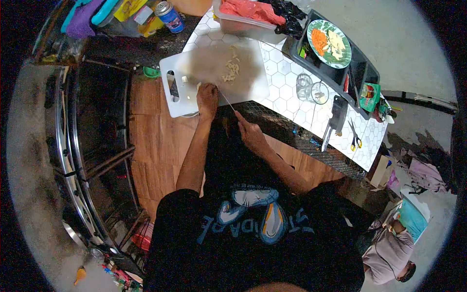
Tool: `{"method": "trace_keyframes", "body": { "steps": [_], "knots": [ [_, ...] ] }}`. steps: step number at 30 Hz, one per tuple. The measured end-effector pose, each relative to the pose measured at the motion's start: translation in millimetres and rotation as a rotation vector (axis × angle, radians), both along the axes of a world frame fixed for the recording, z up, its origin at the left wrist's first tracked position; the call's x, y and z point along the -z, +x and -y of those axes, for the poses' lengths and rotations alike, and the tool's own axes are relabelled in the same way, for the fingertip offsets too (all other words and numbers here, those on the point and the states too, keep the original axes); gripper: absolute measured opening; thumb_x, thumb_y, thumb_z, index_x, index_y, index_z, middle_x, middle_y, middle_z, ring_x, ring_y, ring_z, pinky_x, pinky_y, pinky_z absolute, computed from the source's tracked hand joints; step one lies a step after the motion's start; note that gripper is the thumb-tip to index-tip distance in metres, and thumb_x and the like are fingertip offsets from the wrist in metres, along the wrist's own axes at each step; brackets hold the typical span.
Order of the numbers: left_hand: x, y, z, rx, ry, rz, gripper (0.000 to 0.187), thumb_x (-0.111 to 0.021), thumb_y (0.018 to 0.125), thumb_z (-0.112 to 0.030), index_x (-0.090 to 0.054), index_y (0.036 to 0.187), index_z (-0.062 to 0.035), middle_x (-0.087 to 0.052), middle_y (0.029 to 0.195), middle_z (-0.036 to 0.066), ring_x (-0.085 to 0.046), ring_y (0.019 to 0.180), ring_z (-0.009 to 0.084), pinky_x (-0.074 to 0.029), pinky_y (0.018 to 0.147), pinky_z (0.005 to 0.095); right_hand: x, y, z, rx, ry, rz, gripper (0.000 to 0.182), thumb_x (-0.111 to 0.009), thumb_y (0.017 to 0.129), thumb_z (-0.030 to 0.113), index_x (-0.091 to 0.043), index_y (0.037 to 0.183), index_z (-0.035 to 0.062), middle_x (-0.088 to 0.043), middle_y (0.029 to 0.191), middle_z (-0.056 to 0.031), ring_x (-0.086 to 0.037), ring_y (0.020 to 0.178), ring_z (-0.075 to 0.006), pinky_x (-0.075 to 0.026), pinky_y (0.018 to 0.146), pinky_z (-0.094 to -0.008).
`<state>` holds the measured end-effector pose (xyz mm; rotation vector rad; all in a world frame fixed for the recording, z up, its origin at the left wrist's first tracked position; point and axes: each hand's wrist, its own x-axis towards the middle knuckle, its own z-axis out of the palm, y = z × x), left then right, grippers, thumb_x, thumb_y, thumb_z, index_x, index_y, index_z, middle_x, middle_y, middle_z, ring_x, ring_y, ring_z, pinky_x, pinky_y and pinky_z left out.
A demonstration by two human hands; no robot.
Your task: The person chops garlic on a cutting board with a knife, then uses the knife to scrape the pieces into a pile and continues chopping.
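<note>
My right hand (252, 138) is closed firmly round the handle of a knife (228, 102), its blade slanting away from me with the tip beside my left hand (207, 100). The grip of that left hand is curled down over the cutting board (261, 86); a pale bit shows at its edge, but the fingers hide what is under them, so I cannot tell how far they are closed or on what. The main danger, I judge, is the blade reaching those fingertips, should a small, perhaps slick piece roll or my left hand slip. The board's handle end sticks out past the desk (287, 104), so a hard press there could tip or slide it. One pale chunk (185, 79) lies near the handle slot and might drop off if the board jolts. Farther along the board, the cut pale pieces (231, 70) lie loosely scattered and could be swept about by a sleeve or the blade. To the right, two glasses (304, 86) stand close together where an elbow could knock them, with a cleaver (335, 114) and scissors (356, 137) near the desk's edge. Beyond, a plate (328, 44) of orange and pale strips sits on a black tray (370, 74).
</note>
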<state>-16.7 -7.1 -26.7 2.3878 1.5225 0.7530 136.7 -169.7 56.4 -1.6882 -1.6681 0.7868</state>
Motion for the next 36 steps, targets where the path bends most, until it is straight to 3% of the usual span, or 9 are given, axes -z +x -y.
{"method": "trace_keyframes", "body": {
  "steps": [2,5,10,20,24,30,33,35,36],
  "knots": [
    [-7.6,4.5,0.9,-0.085,-0.037,-0.127,0.011,-0.063,0.083,-0.009,-0.067,0.09,-0.0015,-0.066,0.101,0.015,-0.058,0.1,0.0335,-0.047,0.09,0.0407,-12.3,3.1,-3.7,-0.009,-0.11,0.009,0.048,-0.05,0.098,0.013,-0.041,0.144,0.0168,-0.058,0.067,-0.0243,-0.058,0.057,-0.0398,-0.046,0.053,-0.0478],
    [5.4,3.4,-4.6,-0.091,-0.105,-0.032,0.01,-0.063,0.083,-0.008,-0.067,0.089,-0.0018,-0.066,0.099,0.015,-0.059,0.099,0.0334,-0.047,0.09,0.0405,-0.5,-3.3,-6.1,-0.003,-0.22,0.153,0.048,-0.051,0.098,0.013,-0.041,0.144,0.0165,-0.058,0.067,-0.0249,-0.059,0.058,-0.0398,-0.047,0.054,-0.0486],
    [-16.3,4.5,-0.6,-0.138,-0.147,0.202,0.011,-0.065,0.081,-0.008,-0.067,0.09,-0.0011,-0.067,0.095,0.016,-0.06,0.096,0.0348,-0.047,0.089,0.0419,-6.1,0.6,-8.3,0.033,0.003,-0.011,0.047,-0.051,0.097,0.013,-0.041,0.143,0.0159,-0.056,0.064,-0.024,-0.058,0.055,-0.0394,-0.045,0.053,-0.0482],
    [-23.7,7.0,5.3,-0.129,-0.135,0.052,0.013,-0.065,0.081,-0.009,-0.068,0.091,-0.0013,-0.066,0.094,0.016,-0.06,0.093,0.0359,-0.049,0.085,0.0418,1.4,1.2,-2.5,0.003,-0.116,0.063,0.051,-0.054,0.095,0.01,-0.039,0.144,0.0139,-0.056,0.065,-0.0262,-0.059,0.056,-0.0406,-0.043,0.053,-0.0505],
    [-14.5,3.8,-2.4,-0.102,-0.2,0.161,0.013,-0.065,0.082,-0.01,-0.068,0.091,-0.0013,-0.066,0.095,0.016,-0.059,0.096,0.0348,-0.048,0.086,0.0419,1.3,-3.2,-9.7,0.037,-0.171,-0.005,0.049,-0.054,0.095,0.01,-0.042,0.142,0.0132,-0.055,0.064,-0.0261,-0.057,0.054,-0.0408,-0.043,0.052,-0.0494],
    [-6.0,4.8,-0.4,-0.146,-0.12,0.107,0.015,-0.064,0.083,-0.014,-0.069,0.091,-0.0021,-0.066,0.096,0.015,-0.058,0.099,0.0338,-0.046,0.091,0.0431,-13.5,8.1,-3.5,0.045,-0.008,-0.093,0.043,-0.051,0.098,0.014,-0.045,0.141,0.0144,-0.053,0.064,-0.0252,-0.053,0.051,-0.0403,-0.043,0.053,-0.048],
    [0.6,2.9,-6.0,-0.048,-0.058,-0.174,0.015,-0.064,0.084,-0.015,-0.068,0.089,-0.0012,-0.065,0.097,0.016,-0.058,0.1,0.0339,-0.046,0.093,0.042,-11.0,11.7,-3.9,-0.005,-0.001,-0.178,0.044,-0.05,0.098,0.015,-0.045,0.142,0.0141,-0.053,0.064,-0.0259,-0.054,0.051,-0.0393,-0.044,0.053,-0.0474],
    [-16.9,3.7,-1.4,-0.095,-0.139,0.156,0.014,-0.063,0.085,-0.014,-0.065,0.083,-0.0002,-0.064,0.092,0.016,-0.058,0.099,0.0333,-0.047,0.092,0.039,6.7,12.3,0.1,-0.024,-0.043,-0.007,0.044,-0.051,0.098,0.013,-0.046,0.141,0.0136,-0.055,0.066,-0.0264,-0.056,0.054,-0.0393,-0.045,0.055,-0.0465],
    [-17.1,5.7,2.3,-0.098,-0.143,0.156,0.014,-0.063,0.085,-0.014,-0.065,0.083,-0.0002,-0.064,0.092,0.016,-0.058,0.099,0.0333,-0.047,0.092,0.039,2.1,12.3,0.5,-0.027,-0.048,-0.007,0.044,-0.051,0.098,0.013,-0.046,0.141,0.0136,-0.055,0.066,-0.0264,-0.056,0.054,-0.0393,-0.045,0.055,-0.0465]
  ]
}}
